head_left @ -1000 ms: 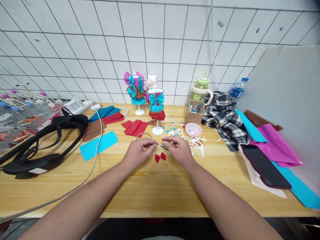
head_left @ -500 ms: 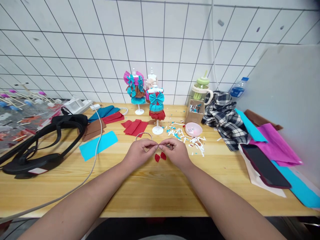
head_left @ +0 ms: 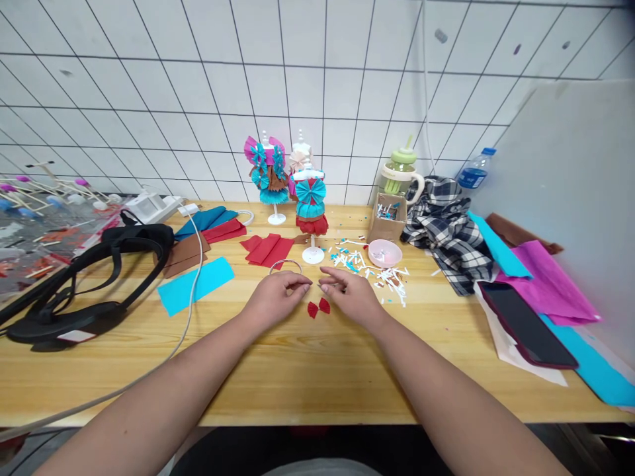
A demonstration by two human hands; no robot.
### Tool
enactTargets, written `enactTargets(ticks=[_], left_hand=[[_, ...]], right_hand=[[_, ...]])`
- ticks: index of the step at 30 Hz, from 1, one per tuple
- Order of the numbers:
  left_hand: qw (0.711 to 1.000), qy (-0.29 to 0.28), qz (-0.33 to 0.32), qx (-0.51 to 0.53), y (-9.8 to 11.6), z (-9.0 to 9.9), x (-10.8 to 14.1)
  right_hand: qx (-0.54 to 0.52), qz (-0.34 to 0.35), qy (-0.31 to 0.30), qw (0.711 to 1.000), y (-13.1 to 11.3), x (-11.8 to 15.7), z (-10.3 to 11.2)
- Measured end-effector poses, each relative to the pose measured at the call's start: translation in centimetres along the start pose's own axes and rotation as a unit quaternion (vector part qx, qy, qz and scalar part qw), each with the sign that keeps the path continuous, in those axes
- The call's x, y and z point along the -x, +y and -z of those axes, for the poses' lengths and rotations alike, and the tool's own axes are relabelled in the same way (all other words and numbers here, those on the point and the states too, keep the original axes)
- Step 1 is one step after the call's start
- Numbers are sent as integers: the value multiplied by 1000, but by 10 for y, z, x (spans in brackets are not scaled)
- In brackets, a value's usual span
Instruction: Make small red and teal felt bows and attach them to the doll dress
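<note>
My left hand (head_left: 278, 295) is closed in a pinch above the table, thumb against forefinger. Anything between those fingertips is too small to make out. Facing it across a narrow gap, my right hand (head_left: 351, 295) has its forefinger raised, while thumb and middle finger come close together; what they pinch cannot be made out. Just below the fingertips, two small gathered red paper pieces (head_left: 312, 309) lie side by side like a bow. A thin ring (head_left: 286, 261) lies behind my left hand. Behind both hands stands a small dress form (head_left: 311, 208) in turquoise and red crepe paper.
Paper scraps (head_left: 391, 281) spread beside a pink bowl (head_left: 385, 254). Folded red paper (head_left: 269, 251) and a turquoise sheet (head_left: 196, 285) lie left. A black headset (head_left: 119, 311) and a cable (head_left: 187, 317) occupy the far left. A phone (head_left: 528, 324) rests on the right.
My fingertips, which met in the middle, have drawn apart slightly. My right forefinger has lifted away from the thumb. The red pieces lie in much the same place.
</note>
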State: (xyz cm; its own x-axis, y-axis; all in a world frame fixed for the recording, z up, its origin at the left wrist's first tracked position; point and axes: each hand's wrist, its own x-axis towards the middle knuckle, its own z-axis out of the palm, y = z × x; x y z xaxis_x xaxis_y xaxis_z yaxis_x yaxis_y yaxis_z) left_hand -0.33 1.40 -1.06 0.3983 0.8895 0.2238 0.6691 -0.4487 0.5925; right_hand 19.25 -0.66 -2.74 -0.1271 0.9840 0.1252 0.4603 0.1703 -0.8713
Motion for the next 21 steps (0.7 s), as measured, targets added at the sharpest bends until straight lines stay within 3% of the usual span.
enactTargets(ticks=[4, 7, 10, 17, 21], left_hand=[[1000, 6, 5, 3, -5, 1, -2], [1000, -7, 2, 2, -4, 3, -2], [999, -24, 22, 17, -3, 2, -2], [990, -110, 64, 56, 0, 0, 0], [987, -126, 69, 68, 4, 1, 1]], right_hand=[[138, 42, -45, 988, 2, 5, -2], [170, 44, -70, 982, 2, 6, -4], [122, 27, -85, 988, 4, 5, -3], [-20, 18, -18, 999, 0, 2, -1], [-142, -30, -12, 989, -7, 0, -1]])
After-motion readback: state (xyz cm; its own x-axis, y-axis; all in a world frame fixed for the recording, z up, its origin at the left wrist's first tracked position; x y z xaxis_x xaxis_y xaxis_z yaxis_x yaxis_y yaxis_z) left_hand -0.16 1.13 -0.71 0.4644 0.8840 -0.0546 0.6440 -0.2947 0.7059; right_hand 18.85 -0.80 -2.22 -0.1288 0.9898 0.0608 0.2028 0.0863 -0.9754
